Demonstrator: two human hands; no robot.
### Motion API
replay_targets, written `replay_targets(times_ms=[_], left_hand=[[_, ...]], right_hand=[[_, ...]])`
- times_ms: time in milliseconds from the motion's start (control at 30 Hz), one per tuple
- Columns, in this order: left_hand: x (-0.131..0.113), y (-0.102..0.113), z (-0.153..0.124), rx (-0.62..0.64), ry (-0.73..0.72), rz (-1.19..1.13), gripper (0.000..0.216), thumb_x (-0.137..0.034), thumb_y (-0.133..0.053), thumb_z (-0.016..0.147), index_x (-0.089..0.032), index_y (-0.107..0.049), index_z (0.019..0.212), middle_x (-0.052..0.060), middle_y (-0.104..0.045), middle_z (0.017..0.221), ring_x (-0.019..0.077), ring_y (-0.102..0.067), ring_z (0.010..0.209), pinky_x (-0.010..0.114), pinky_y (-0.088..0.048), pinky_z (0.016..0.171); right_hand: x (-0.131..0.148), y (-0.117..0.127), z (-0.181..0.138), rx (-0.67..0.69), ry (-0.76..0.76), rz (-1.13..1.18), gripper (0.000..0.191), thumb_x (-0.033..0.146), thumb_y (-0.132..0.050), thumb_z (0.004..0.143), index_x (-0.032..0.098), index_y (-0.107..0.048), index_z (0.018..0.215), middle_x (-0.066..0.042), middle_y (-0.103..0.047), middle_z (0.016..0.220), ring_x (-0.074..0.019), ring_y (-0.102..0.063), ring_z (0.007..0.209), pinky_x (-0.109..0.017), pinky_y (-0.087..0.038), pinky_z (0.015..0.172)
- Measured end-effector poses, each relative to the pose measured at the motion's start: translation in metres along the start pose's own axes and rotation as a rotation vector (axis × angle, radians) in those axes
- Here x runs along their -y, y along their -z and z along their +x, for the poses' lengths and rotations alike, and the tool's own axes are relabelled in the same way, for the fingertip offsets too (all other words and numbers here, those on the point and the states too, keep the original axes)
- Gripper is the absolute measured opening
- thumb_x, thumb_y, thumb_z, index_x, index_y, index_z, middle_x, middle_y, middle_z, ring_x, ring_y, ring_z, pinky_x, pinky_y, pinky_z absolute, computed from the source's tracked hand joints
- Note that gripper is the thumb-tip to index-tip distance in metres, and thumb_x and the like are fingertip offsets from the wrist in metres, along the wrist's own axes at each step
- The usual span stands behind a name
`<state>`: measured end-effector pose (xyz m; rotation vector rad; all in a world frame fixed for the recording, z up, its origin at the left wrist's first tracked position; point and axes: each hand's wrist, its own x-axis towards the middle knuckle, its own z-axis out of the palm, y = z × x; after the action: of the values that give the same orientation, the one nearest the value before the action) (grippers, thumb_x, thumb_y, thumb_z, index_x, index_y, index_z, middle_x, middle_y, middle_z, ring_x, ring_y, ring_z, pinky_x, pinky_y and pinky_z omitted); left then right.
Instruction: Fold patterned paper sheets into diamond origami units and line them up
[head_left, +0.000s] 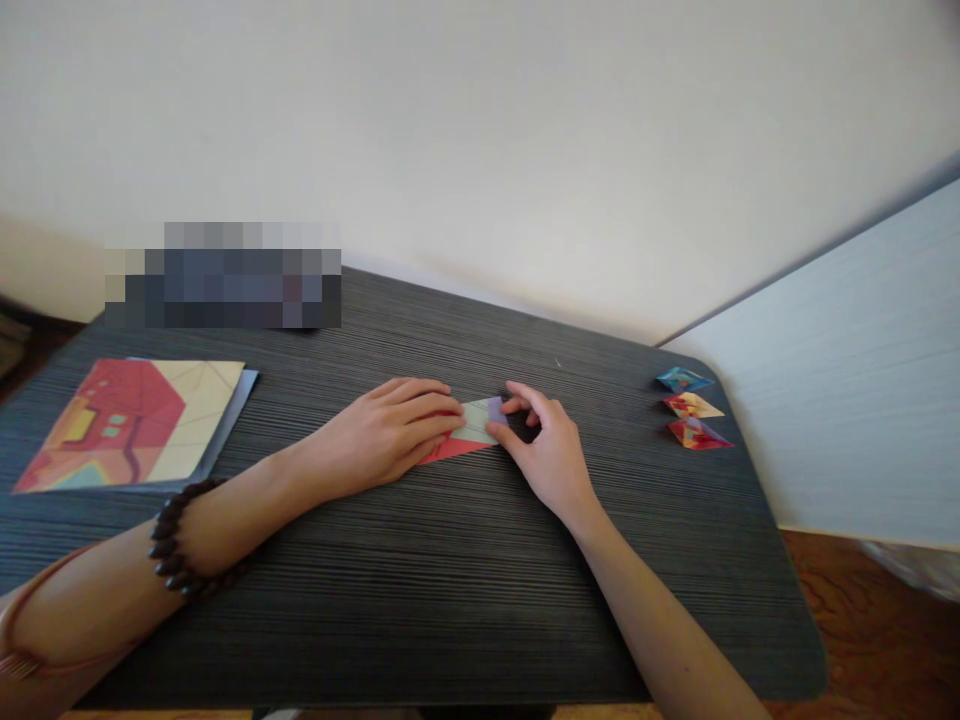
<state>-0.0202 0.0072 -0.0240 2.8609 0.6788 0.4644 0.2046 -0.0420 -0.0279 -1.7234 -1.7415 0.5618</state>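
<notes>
A small folded sheet of paper (474, 428), red, pale green and lilac, lies on the dark table in front of me. My left hand (390, 428) rests flat over its left part, fingers stretched out and pressing on it, so that end is hidden. At the paper's right end, my right hand (546, 440) has its thumb and curled fingers closed around the lilac edge. A dark beaded bracelet (169, 540) circles my left wrist.
Flat patterned paper sheets (172, 420) lie stacked at the left. Three small folded paper pieces, blue (684, 379), cream-red (691, 404) and red (699, 433), sit in a column near the right edge. A blurred-out object (240, 280) stands at the back left, by the wall.
</notes>
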Motion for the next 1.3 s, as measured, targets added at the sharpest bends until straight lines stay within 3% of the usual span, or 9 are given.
replay_targets(times_ms=[200, 333, 567, 667, 767, 1000, 1300], left_hand=[[-0.002, 0.000, 0.000, -0.019, 0.014, 0.025, 0.030, -0.025, -0.047, 0.091, -0.020, -0.059, 0.119, 0.007, -0.061, 0.121, 0.0243, -0.049, 0.118, 0.042, -0.043, 0.100], [0.000, -0.002, -0.001, -0.023, 0.012, 0.030, 0.031, -0.025, -0.048, 0.091, -0.020, -0.058, 0.120, 0.007, -0.060, 0.124, 0.0248, -0.049, 0.119, 0.043, -0.042, 0.101], [0.001, -0.002, -0.002, -0.017, -0.001, 0.008, 0.034, -0.023, -0.046, 0.092, -0.020, -0.056, 0.124, 0.005, -0.059, 0.126, 0.0243, -0.047, 0.121, 0.042, -0.042, 0.101], [0.001, -0.001, -0.002, -0.005, -0.003, -0.005, 0.034, -0.023, -0.045, 0.093, -0.019, -0.055, 0.125, 0.005, -0.060, 0.125, 0.0240, -0.047, 0.121, 0.042, -0.041, 0.101], [0.001, 0.000, -0.001, -0.004, -0.006, -0.021, 0.034, -0.023, -0.044, 0.093, -0.020, -0.055, 0.125, 0.005, -0.061, 0.123, 0.0234, -0.048, 0.120, 0.041, -0.041, 0.101], [0.005, 0.002, -0.003, 0.005, 0.002, -0.050, 0.037, -0.017, -0.042, 0.091, -0.020, -0.052, 0.127, 0.006, -0.060, 0.124, 0.0241, -0.045, 0.122, 0.042, -0.040, 0.102], [0.004, 0.009, -0.003, 0.073, 0.018, -0.036, 0.045, -0.010, -0.042, 0.086, -0.020, -0.051, 0.129, 0.009, -0.055, 0.122, 0.0261, -0.042, 0.119, 0.044, -0.040, 0.101]], right_hand=[[-0.002, -0.008, -0.005, -0.086, 0.097, -0.181, 0.043, 0.037, -0.063, 0.080, 0.024, -0.057, 0.120, -0.011, -0.054, 0.114, -0.0260, -0.052, 0.099, -0.046, -0.043, 0.085], [0.001, -0.008, -0.005, -0.092, 0.128, -0.156, 0.032, 0.036, -0.062, 0.081, 0.025, -0.059, 0.112, -0.009, -0.054, 0.114, -0.0257, -0.052, 0.101, -0.044, -0.043, 0.086], [0.004, -0.002, -0.004, -0.028, 0.076, 0.071, 0.023, 0.020, -0.062, 0.081, 0.023, -0.056, 0.103, 0.000, -0.065, 0.088, -0.0158, -0.057, 0.077, -0.034, -0.043, 0.078], [0.003, -0.001, -0.004, -0.042, 0.030, 0.003, 0.023, 0.026, -0.069, 0.076, 0.024, -0.061, 0.098, 0.000, -0.067, 0.084, -0.0177, -0.055, 0.075, -0.036, -0.041, 0.075], [0.002, -0.001, -0.004, -0.030, 0.082, -0.065, 0.008, 0.029, -0.068, 0.078, 0.024, -0.067, 0.084, -0.001, -0.068, 0.081, -0.0191, -0.056, 0.076, -0.036, -0.042, 0.073], [-0.002, 0.003, -0.010, 0.058, 0.422, -0.140, 0.026, 0.019, -0.052, 0.089, 0.027, -0.066, 0.110, -0.003, -0.067, 0.103, -0.0184, -0.056, 0.090, -0.036, -0.046, 0.082], [-0.004, -0.001, -0.013, 0.112, 0.516, -0.278, 0.034, 0.017, -0.046, 0.091, 0.021, -0.061, 0.121, -0.008, -0.063, 0.099, -0.0184, -0.053, 0.087, -0.035, -0.048, 0.078]])
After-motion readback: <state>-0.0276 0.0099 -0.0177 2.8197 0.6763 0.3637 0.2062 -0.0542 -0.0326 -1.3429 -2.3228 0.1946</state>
